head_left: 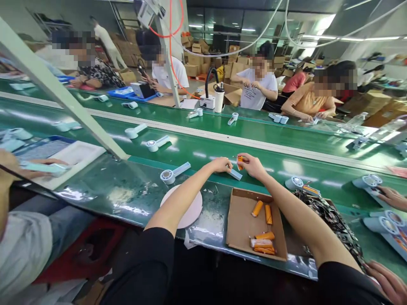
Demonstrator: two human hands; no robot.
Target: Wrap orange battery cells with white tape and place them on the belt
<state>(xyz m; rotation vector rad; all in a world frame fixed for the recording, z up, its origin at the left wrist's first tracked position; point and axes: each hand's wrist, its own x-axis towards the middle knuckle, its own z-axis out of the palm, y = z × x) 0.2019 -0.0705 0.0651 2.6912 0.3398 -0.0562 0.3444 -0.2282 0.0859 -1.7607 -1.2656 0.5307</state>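
My left hand (221,164) is closed on a light blue handheld fan (235,174) at the near edge of the belt; only part of its handle shows, and the rest is behind my fingers. In my right hand (253,165), just beside it, an orange cylindrical battery (240,162) is pinched upright between thumb and fingers. Below my right forearm lies a shallow cardboard box (237,224) with several orange batteries (269,214) in it. Another light blue fan (174,173) rests left of my hands, its round head toward me.
A round pale disc (192,209) lies under my left forearm. Right of my right arm are a fan (294,183) and a pile of dark small parts (333,220). More fans ride the green belt (203,154). A slanted metal post (63,89) stands left. Co-workers sit around.
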